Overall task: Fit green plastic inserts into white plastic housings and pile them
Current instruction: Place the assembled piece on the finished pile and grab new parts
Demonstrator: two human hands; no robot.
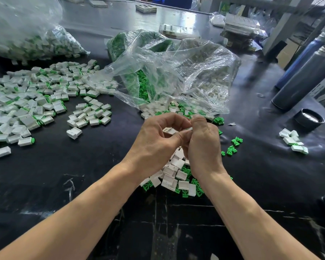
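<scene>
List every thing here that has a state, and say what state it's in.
Left hand: gripping a white plastic housing.
Right hand: pinching the same housing.
Clear plastic bag of green inserts: open, spilling.
Pile of assembled white-and-green pieces: loose on the black table.
Black round lid: off, lying flat.

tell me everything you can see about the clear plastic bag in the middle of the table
The clear crinkled plastic bag lies slumped on the black table, just beyond both hands. Its thin film is wrinkled and glossy with glare. Its mouth faces the person and lies open. Through the film show green plastic inserts on its left side and white plastic housings on its right. Both kinds spill from the mouth onto the table. Neither hand touches it.
</scene>
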